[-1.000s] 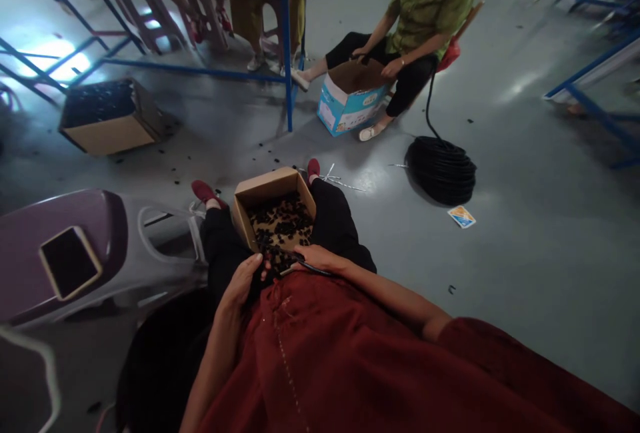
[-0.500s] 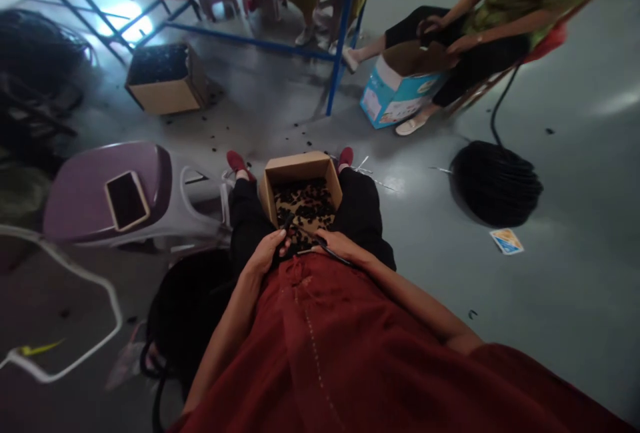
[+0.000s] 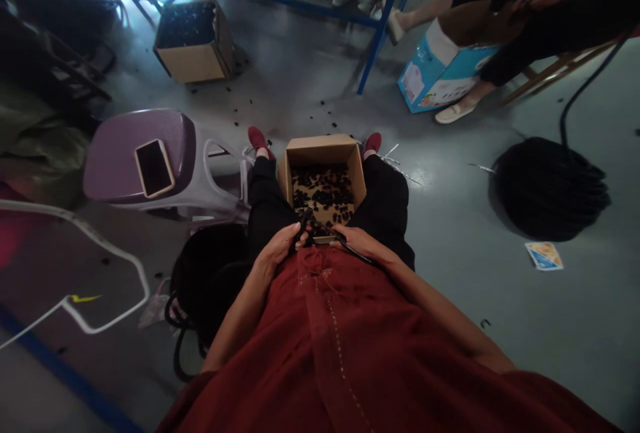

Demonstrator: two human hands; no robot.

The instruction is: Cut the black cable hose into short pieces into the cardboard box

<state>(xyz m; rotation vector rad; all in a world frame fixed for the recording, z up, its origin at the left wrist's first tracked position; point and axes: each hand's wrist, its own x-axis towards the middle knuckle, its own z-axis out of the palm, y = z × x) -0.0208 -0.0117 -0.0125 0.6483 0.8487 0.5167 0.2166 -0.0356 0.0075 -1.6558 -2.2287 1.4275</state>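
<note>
A small cardboard box (image 3: 320, 148) rests on my lap, holding a heap of small black pieces (image 3: 323, 192). Over its near edge, my left hand (image 3: 277, 248) grips a thin black cable (image 3: 347, 242) close to a black piece at its end. My right hand (image 3: 361, 242) lies to the right, with the same cable running under its fingers toward my right. The near part of the box is hidden by my hands and red top.
A phone (image 3: 154, 168) lies on a purple plastic seat (image 3: 135, 153) at my left. Nearby are a black bag (image 3: 207, 280) and a floor box of black pieces (image 3: 193, 63). A seated person (image 3: 550, 40) has a blue-white box (image 3: 440, 73); a black cable coil (image 3: 550, 188) lies right.
The whole scene has shifted in view as my head turned. My hands stay over the box's near edge, still holding the black cable.
</note>
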